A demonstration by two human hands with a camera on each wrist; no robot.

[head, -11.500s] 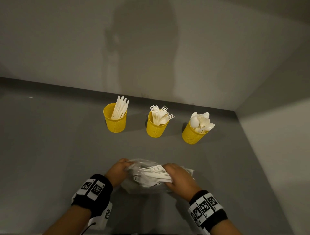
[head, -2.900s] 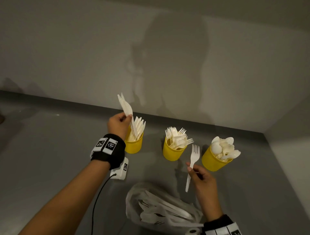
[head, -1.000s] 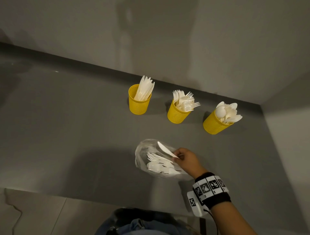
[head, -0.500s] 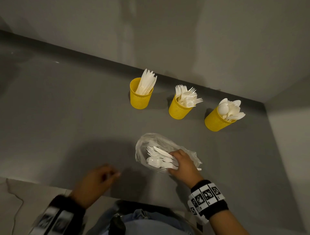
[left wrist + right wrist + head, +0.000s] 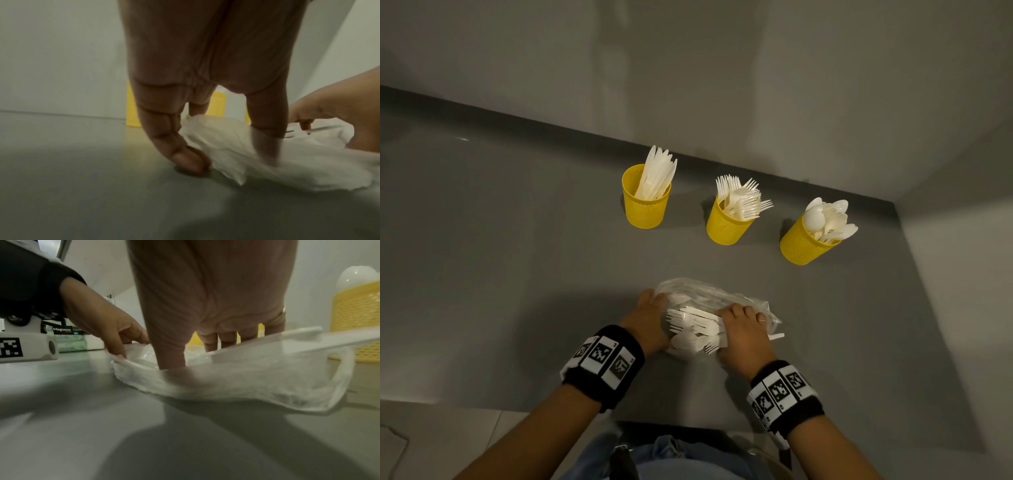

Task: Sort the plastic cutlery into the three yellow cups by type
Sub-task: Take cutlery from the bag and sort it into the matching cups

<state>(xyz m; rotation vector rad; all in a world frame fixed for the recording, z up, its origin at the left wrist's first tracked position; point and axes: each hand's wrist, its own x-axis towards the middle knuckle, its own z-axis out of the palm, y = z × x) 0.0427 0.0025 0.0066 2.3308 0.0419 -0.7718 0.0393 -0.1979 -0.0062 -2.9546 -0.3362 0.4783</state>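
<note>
Three yellow mesh cups stand in a row at the back: the knife cup (image 5: pixel 645 209), the fork cup (image 5: pixel 726 228) and the spoon cup (image 5: pixel 803 246). In front of them lies a clear plastic bag (image 5: pixel 702 291) with several white forks, spoons and knives (image 5: pixel 695 323) in it. My left hand (image 5: pixel 649 317) holds the bag's left edge, thumb (image 5: pixel 265 129) inside the film and fingers (image 5: pixel 174 139) outside on the table. My right hand (image 5: pixel 743 330) grips the cutlery bundle by its handles, thumb (image 5: pixel 170 352) in the bag and fingers over the top.
The grey table (image 5: pixel 517 274) ends at a wall behind and a wall on the right. Its front edge runs just under my wrists. A box labelled Megabox (image 5: pixel 68 335) stands off to the left. One white handle (image 5: pixel 298 331) pokes out of the bag's right side.
My left hand has come in from the front left and taken the bag's left edge. My right hand stays in the bag, now closed over the cutlery handles.
</note>
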